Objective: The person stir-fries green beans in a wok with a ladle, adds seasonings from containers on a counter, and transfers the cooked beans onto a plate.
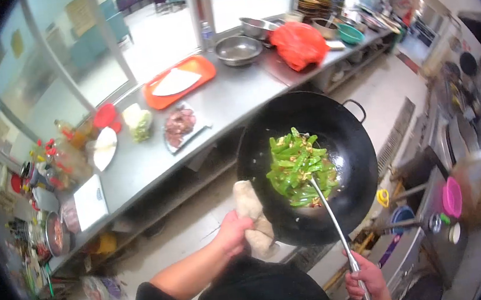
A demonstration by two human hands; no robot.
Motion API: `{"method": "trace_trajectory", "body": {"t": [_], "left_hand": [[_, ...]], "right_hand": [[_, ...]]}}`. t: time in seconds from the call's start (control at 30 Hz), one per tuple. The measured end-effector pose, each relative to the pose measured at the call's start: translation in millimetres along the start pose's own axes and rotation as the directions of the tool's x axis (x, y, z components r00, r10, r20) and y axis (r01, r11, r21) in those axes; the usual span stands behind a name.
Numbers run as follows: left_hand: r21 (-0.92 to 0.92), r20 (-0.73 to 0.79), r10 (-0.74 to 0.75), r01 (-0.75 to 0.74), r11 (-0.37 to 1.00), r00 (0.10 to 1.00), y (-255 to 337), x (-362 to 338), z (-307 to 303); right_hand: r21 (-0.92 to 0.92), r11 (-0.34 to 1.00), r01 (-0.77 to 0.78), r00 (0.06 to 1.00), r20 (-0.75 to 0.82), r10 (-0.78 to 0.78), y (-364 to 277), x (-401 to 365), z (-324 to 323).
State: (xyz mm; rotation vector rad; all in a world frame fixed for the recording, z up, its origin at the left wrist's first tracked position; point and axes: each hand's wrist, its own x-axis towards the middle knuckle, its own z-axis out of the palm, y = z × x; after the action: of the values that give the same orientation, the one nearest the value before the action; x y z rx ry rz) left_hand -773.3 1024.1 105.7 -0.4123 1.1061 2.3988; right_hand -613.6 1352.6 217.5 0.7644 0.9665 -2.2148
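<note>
A large black wok (358, 181) hangs in front of me, off the edge of the steel counter. Sliced green peppers with small brown bits (298, 164) lie in its middle. My left hand (234, 232) is closed round a beige cloth (250, 204) at the wok's near left rim; the wok's handle there is hidden. In my right hand (366, 277) is the long metal handle of a ladle (332, 216). The ladle's head is hidden among the peppers.
Along the steel counter (138, 178) stand a plate of meat (179, 127), an orange tray (202, 66), metal bowls (239, 50), a red plastic bag (300, 44) and several bottles (66, 162). At right are a pink basket (451, 197) and another wok (479, 189).
</note>
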Motion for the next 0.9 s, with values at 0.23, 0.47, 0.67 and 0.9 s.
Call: {"method": "trace_trajectory", "body": {"t": [0.23,0.47,0.67,0.9], "left_hand": [[-0.059,-0.253,0.220,-0.242,0.968,0.942,106.6,-18.2,-38.3],[-0.132,-0.539,0.363,-0.501,0.855,0.760,148.1,8.6,-72.6],[-0.034,-0.787,0.434,-0.733,0.679,0.438,144.5,52.9,-54.4],[0.139,-0.960,0.280,-0.847,0.514,0.012,108.1,99.3,14.7]], "right_hand": [[-0.023,0.977,-0.211,0.954,0.213,0.211,-110.0,92.1,92.4],[-0.126,0.917,-0.378,0.834,0.383,0.397,-235.7,199.8,203.2],[-0.244,0.847,-0.473,0.642,0.562,0.521,-368.4,324.4,279.4],[-0.686,0.700,-0.196,0.710,0.393,0.584,-488.3,473.1,372.5]]}}
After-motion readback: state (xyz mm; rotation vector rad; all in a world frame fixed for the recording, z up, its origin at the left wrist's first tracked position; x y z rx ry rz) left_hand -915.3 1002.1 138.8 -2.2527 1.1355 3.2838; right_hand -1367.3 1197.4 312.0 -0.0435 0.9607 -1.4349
